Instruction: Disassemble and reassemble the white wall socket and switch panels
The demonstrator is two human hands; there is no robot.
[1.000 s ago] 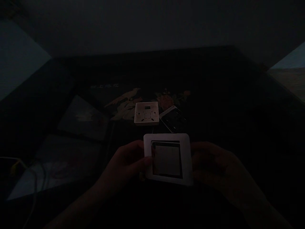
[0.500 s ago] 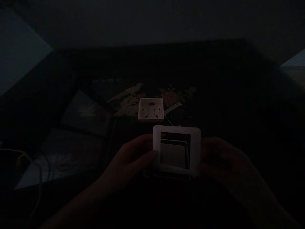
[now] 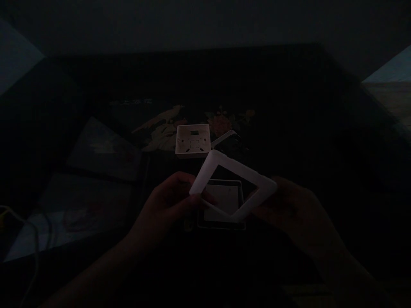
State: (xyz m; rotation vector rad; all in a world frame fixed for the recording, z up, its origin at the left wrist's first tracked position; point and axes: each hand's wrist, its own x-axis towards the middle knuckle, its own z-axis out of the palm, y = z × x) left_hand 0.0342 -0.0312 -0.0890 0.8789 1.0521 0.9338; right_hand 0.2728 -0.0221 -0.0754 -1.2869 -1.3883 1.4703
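The scene is very dark. A white square frame (image 3: 205,173), the surround of a wall switch, is held lifted and turned like a diamond. My left hand (image 3: 167,205) pinches its left corner. My right hand (image 3: 295,211) grips its right corner. Seen through and below the frame, the switch body (image 3: 221,205) with its pale square rocker lies on the dark table (image 3: 289,128), separate from the frame. Whether my left fingers also touch the switch body I cannot tell.
Behind the frame lie a white square back plate (image 3: 192,140) and a dark switch part (image 3: 231,145), on a floral, bird-patterned surface (image 3: 160,124). Flat sheets or boxes (image 3: 80,201) lie at the left, with a thin cable (image 3: 28,252) at the far left.
The white frame has come off the switch body, risen and rotated into a diamond angle between both hands. The switch body has stayed low near the table.
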